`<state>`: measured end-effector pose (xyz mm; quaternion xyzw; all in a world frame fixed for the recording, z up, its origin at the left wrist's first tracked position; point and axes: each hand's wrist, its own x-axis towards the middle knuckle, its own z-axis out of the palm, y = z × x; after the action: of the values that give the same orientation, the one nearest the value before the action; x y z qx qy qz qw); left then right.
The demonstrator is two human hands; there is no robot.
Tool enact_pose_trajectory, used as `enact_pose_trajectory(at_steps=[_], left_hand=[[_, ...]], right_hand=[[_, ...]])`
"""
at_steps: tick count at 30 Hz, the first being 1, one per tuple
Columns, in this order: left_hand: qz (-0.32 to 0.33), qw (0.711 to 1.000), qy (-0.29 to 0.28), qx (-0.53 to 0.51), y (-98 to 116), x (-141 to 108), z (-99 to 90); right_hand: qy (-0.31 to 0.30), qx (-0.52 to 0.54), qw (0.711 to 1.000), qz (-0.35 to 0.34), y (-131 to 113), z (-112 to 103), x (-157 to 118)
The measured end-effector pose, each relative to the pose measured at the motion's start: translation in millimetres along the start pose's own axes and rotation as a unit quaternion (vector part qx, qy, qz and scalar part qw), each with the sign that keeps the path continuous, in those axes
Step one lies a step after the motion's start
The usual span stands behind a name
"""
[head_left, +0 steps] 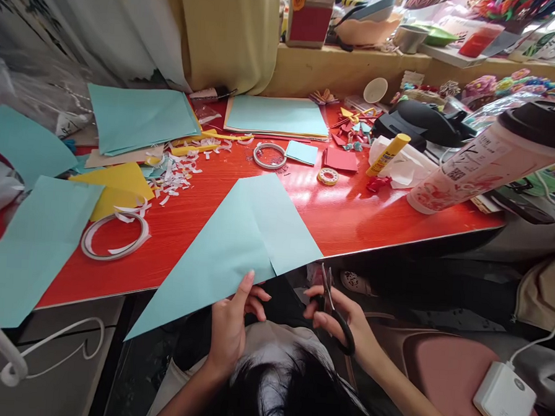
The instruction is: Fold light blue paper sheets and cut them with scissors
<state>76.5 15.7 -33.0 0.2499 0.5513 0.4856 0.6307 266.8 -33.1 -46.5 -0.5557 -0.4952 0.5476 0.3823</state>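
A large sheet of light blue paper [219,248] lies partly on the red table and juts past its front edge. It is folded, with a slit in its near edge. My left hand [234,317] pinches that edge, thumb on top and the other fingers below or curled. In my right hand [341,320] is a pair of black-handled scissors [328,288], blades pointing up and slightly apart. The blades are off the paper, just beyond its right corner.
Rolls of tape [115,235], white paper scraps [179,169] and more blue sheets [142,117] lie to the left. A glue stick [388,155] and a tall cup [485,160] stand or lean at right. A white power bank [505,394] rests on a pink stool [446,366].
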Motion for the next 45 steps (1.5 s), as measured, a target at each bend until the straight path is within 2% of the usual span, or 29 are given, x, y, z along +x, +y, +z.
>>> enact_pose_trajectory(at_steps=[5,9,15,19,22,25,28,30,31,34,36,38,41,45], left_hand=[[-0.003,1.000,-0.001,-0.001,-9.2,-12.2,-11.4],[0.005,1.000,0.001,-0.007,-17.0,-14.8,-19.6],[0.008,0.998,-0.018,-0.062,-19.0,-14.6,-16.2],[-0.021,0.997,0.007,-0.080,-17.2,-13.5,-7.8],[-0.038,0.997,0.022,-0.070,-13.7,-13.6,-4.7],[-0.034,0.997,0.027,-0.059,-9.4,-14.3,-6.3],[-0.025,0.998,0.024,-0.046,-7.0,-14.2,-10.4],[-0.018,0.999,0.019,-0.035,-7.0,-13.4,-12.8],[-0.014,0.999,0.017,-0.031,-7.4,-12.9,-13.6],[-0.008,1.000,0.009,-0.023,-9.2,-11.8,-13.6],[-0.005,1.000,0.011,-0.022,-10.4,-12.1,-12.4],[-0.001,0.999,0.017,-0.028,-11.4,-13.4,-11.1],[0.001,0.999,0.022,-0.042,-11.9,-15.7,-10.4],[-0.003,0.999,0.005,-0.040,-10.9,-17.5,-12.2]], right_hand=[[0.092,0.122,0.988,-0.003,-7.0,35.0,13.1],[0.199,0.201,0.959,-0.007,-12.8,63.5,25.4],[0.221,0.255,0.941,0.004,-14.0,80.8,34.7],[0.219,0.240,0.946,0.000,-12.4,81.2,33.6],[0.222,0.188,0.956,-0.021,-11.2,73.2,31.2],[0.251,0.127,0.957,-0.069,-8.1,53.4,24.4],[0.275,0.118,0.948,-0.108,-6.6,25.6,11.3],[0.251,0.114,0.955,-0.111,-10.8,8.8,1.3],[0.216,0.106,0.965,-0.101,-15.4,2.5,-2.9],[0.030,0.070,0.996,-0.035,-36.5,-4.1,-9.0],[-0.088,0.061,0.994,0.006,-51.5,0.9,-6.2],[-0.162,0.039,0.985,0.048,-62.4,9.5,1.1],[-0.207,-0.014,0.972,0.109,-68.2,20.2,15.0],[-0.214,-0.023,0.967,0.136,-66.6,22.4,28.0]])
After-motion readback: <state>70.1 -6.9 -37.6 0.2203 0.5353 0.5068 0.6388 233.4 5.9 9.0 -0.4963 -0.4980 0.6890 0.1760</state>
